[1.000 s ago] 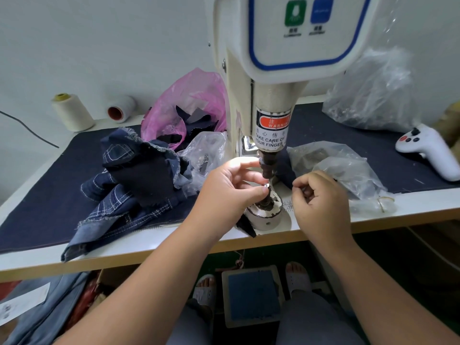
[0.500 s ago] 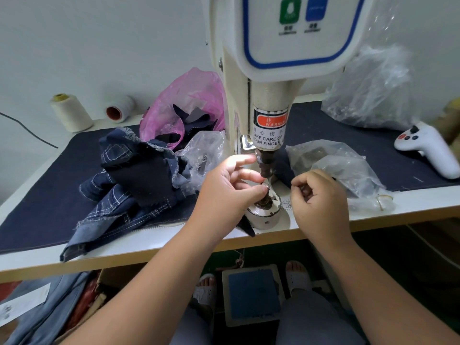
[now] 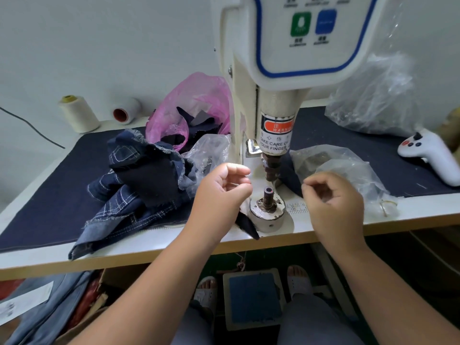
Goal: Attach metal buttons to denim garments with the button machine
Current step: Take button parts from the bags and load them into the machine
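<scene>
The lower die [image 3: 268,192], a short upright steel post on a round chipped base, stands between the hands, just right of the left hand [image 3: 221,192] and nearer it than the right hand [image 3: 333,202]. Both grips are loosely curled; whether either pinches a button I cannot tell. The frayed, stitched denim pile [image 3: 139,192] lies on the bench [image 3: 174,242] to the left hand's left, probably its next reach.

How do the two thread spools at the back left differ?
The left spool stands upright; the right spool lies on its side with its open end toward the camera. The left one looks cream with a yellowish core top; the right looks whiter with a red-orange core. The left looks bigger. Both sit on the table near the wall.
</scene>
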`<state>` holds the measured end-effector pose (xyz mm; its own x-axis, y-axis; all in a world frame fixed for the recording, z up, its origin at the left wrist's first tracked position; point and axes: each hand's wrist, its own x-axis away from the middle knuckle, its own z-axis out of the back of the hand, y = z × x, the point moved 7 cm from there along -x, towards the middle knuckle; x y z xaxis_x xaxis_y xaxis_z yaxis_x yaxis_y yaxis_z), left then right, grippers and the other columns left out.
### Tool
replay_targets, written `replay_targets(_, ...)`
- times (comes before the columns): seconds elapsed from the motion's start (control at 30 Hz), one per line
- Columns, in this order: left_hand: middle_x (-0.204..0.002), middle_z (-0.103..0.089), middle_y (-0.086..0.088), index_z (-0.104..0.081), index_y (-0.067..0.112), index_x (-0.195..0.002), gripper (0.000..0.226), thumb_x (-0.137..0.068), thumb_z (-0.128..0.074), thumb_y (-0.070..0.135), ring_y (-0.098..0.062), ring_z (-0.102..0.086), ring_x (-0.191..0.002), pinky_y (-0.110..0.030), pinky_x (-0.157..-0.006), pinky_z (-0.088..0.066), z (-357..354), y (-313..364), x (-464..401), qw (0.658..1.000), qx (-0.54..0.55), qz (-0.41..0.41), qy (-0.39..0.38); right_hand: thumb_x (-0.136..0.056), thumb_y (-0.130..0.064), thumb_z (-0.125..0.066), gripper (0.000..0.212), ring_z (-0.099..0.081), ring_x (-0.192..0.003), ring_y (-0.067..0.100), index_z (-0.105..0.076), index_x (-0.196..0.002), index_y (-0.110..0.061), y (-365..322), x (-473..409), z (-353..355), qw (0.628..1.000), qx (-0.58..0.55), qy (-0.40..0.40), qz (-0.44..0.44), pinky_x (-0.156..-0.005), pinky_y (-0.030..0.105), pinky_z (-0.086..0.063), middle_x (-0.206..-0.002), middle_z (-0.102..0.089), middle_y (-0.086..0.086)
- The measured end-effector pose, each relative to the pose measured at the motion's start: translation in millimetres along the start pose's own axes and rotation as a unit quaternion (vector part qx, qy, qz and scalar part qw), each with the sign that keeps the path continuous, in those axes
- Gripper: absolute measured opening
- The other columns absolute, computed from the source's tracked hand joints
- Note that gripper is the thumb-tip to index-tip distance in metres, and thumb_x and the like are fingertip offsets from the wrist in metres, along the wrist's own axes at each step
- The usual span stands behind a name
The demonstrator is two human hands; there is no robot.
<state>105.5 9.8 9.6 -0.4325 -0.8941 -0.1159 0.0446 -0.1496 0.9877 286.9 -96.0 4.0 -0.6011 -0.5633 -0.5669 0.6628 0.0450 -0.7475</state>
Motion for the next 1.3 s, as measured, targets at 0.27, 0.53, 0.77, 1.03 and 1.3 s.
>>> replay_targets(0.27, -0.089, -0.070, 0.006, -0.069, 0.029, -0.092, 0.021, -0.086, -0.065, 0.009, -0.001, -0.062, -0.071, -0.015, -0.065, -0.051, -11, 9, 5, 0.999, -0.048, -0.009, -0.021, -0.086, -0.008, -0.070, 0.036, -0.070, -0.072, 0.009, -0.075, -0.080, -0.043, -11, 12, -15, 0.956, -0.192, -0.100, -0.198, -0.070, 0.026, -0.056, -0.084, -0.075, -0.011)
replay_targets(0.53, -0.085, -0.070, 0.005, -0.069, 0.027, -0.093, 0.019, -0.087, -0.066, 0.010, 0.000, -0.061, -0.070, -0.014, -0.066, -0.051, -5, 10, 13, 0.998, -0.062, -0.002, -0.022, -0.088, -0.010, -0.072, 0.028, -0.069, -0.073, 0.015, -0.075, -0.078, -0.037, -15, 19, -34, 0.928, -0.234, -0.098, -0.272, -0.066, 0.029, -0.052, -0.081, -0.075, -0.006)
replay_targets(0.77, -0.084, -0.069, 0.004, -0.069, 0.026, -0.091, 0.019, -0.088, -0.065, 0.008, 0.001, -0.060, -0.068, -0.019, -0.066, -0.054, -2, 10, 15, 0.998, -0.065, -0.002, -0.023, -0.081, -0.006, -0.076, 0.027, -0.063, -0.054, 0.005, -0.063, -0.095, -0.026, -16, 16, -39, 0.904, -0.284, -0.069, -0.311, -0.053, 0.023, -0.048, -0.073, -0.072, 0.000)
replay_targets(1.03, -0.085, -0.069, -0.001, -0.069, 0.026, -0.088, 0.015, -0.088, -0.066, 0.011, 0.000, -0.060, -0.067, -0.019, -0.068, -0.053, 0, 8, 13, 0.997, -0.075, 0.005, -0.021, -0.078, -0.003, -0.077, 0.032, -0.061, -0.052, 0.007, -0.062, -0.096, -0.025, -14, 17, -43, 0.878, -0.321, -0.066, -0.348, -0.052, 0.025, -0.048, -0.073, -0.071, 0.001)
replay_targets(1.3, -0.087, -0.070, -0.005, -0.069, 0.025, -0.089, 0.016, -0.088, -0.066, 0.009, -0.001, -0.059, -0.069, -0.020, -0.069, -0.053, -2, 8, 17, 0.997, -0.075, 0.003, -0.018, -0.079, -0.001, -0.078, 0.030, -0.060, -0.047, 0.007, -0.062, -0.096, -0.020, -24, 27, -38, 0.846, -0.362, -0.062, -0.386, -0.047, 0.022, -0.047, -0.068, -0.071, 0.003)
